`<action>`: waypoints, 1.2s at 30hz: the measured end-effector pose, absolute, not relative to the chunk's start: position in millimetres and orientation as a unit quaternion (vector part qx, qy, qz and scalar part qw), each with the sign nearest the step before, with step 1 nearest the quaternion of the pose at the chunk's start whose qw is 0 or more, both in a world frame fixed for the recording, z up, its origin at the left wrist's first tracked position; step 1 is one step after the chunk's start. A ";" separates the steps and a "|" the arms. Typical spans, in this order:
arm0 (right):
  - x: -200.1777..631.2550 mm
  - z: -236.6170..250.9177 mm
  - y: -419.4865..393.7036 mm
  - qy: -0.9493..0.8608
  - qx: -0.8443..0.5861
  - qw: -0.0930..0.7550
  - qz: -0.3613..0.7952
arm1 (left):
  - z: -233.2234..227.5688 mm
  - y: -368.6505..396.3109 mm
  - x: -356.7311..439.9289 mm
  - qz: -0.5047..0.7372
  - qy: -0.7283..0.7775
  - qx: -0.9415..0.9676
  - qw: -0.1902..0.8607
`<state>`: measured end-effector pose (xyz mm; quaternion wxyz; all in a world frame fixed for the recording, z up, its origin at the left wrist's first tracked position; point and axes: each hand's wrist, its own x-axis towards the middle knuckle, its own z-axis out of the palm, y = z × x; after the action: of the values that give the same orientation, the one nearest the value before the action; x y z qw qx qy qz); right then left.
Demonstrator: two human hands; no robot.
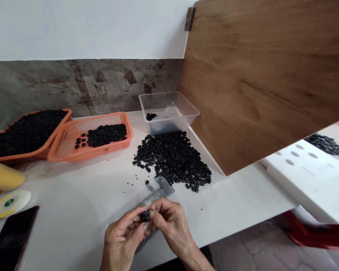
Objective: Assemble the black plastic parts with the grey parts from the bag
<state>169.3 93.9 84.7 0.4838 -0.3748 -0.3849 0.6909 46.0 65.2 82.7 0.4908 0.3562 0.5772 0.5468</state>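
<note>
A heap of black parts (173, 160) lies mid-worktop before a clear tub (169, 111); at the front edge, left hand (124, 235) and right hand (171, 222) together pinch one black part (144, 216).

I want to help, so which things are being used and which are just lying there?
In use:
small black plastic piece, pinched between left hand and right hand
loose pile of black pieces
clear plastic tub
two orange mesh baskets

Lying about:
black phone
yellow bottle
white foam block
</note>
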 end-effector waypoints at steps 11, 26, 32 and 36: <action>169.3 82.7 94.6 -0.386 -0.375 0.484 0.690 | 80.3 67.5 41.7 0.540 0.572 0.395 0.475; 166.0 85.9 98.6 -0.379 -0.372 0.501 0.684 | 71.4 75.4 37.9 0.534 0.558 0.445 0.452; 168.1 82.2 97.8 -0.371 -0.345 0.508 0.697 | 63.5 76.4 37.8 0.556 0.495 0.509 0.432; 167.1 79.5 93.3 -0.348 -0.318 0.521 0.711 | 57.4 73.8 35.3 0.560 0.454 0.551 0.421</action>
<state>167.1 93.3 79.5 0.5213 -0.3177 -0.3484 0.7113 35.3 73.8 57.4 0.4206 0.5514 0.4536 0.5597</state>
